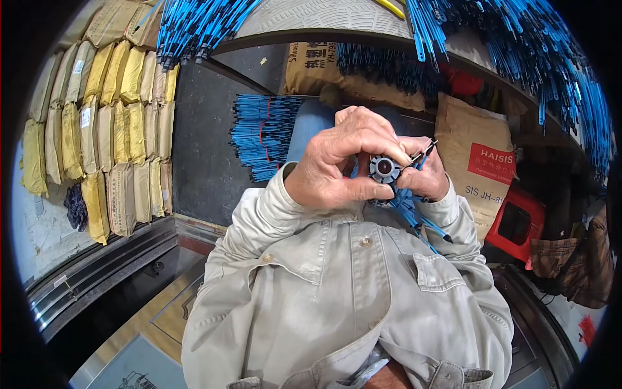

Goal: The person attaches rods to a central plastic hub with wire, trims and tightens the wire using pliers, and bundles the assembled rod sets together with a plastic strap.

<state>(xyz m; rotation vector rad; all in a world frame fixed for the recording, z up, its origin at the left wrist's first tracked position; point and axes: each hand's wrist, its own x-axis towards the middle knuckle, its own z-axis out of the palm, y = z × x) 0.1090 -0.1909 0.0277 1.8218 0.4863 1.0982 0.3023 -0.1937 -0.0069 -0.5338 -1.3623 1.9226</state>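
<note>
Head view: grips a round, slotted grey-and-black piece (384,169) in the curled left hand (337,155), before the beige cloth shirt (304,285); holds thin blue plastic strips (407,206) just beside it in the closed right hand (429,176).

I can see both arms (256,211) bent, the hands drawn close together ahead of the chest (350,279). The left hand (343,159) is curled, its fingers (372,141) arched forward and its thumb (366,188) stretched across on the chest side. The right hand (424,172), partly hidden, also has its fingers bent inward.
</note>
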